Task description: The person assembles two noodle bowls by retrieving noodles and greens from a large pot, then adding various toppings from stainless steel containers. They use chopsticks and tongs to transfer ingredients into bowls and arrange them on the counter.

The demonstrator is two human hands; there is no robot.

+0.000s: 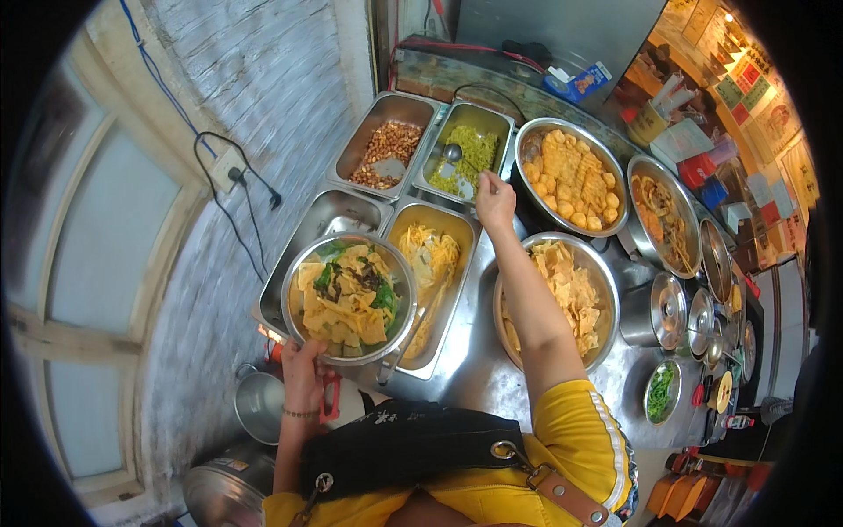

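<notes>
My left hand [304, 376] is closed on the near rim of a metal bowl [411, 294]. Inside the bowl lie flat yellow tofu-skin pieces [353, 303], green leaves and dark shreds. Farther off, my right hand [495, 198] grips the handle of a spoon [453, 153], whose round end rests in chopped green vegetable [474, 140] in a metal pan [507, 126]. To its left stands a pan of peanuts [392, 142]. Yellow shreds [428, 255] and a long-handled utensil lie in the pan partly behind the bowl.
Right of my right forearm are large bowls of fried tofu puffs [575, 180] and crisp yellow sheets [571, 281]. Lidded pots [667, 312] and a bowl of chopped greens [662, 392] stand farther right. A wall socket [228, 169] with hanging cables is at the left.
</notes>
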